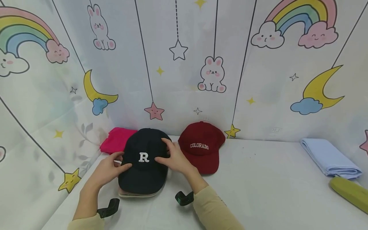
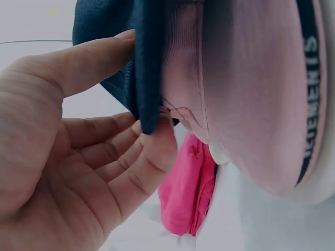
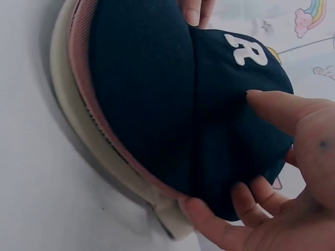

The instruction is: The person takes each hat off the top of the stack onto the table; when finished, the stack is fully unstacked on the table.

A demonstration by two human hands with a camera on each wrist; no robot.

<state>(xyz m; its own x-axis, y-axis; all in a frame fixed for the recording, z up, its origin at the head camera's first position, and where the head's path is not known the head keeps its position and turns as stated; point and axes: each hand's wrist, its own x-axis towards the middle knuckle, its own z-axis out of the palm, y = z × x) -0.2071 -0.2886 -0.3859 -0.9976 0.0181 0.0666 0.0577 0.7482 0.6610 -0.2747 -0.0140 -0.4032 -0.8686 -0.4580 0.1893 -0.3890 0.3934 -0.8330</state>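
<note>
A dark navy cap (image 1: 142,177) with a white letter R sits on top of a stack of caps at the left of the table. Under it show a pink cap (image 2: 251,99) with lettering along its brim edge and a cream cap (image 3: 68,89) at the bottom. My left hand (image 1: 107,169) pinches the navy cap's edge on its left side, thumb outside and fingers beneath the rim. On the opposite side my right hand (image 1: 176,157) grips the navy cap, its thumb near the R and its fingers round the side.
A dark red cap (image 1: 202,161) lettered COLORADO stands just right of the stack. Behind the stack at the left lies a bright pink folded cloth (image 1: 116,139). At the far right are a folded light blue cloth (image 1: 327,156) and a green object (image 1: 349,191). A patterned curtain (image 1: 184,83) backs the table.
</note>
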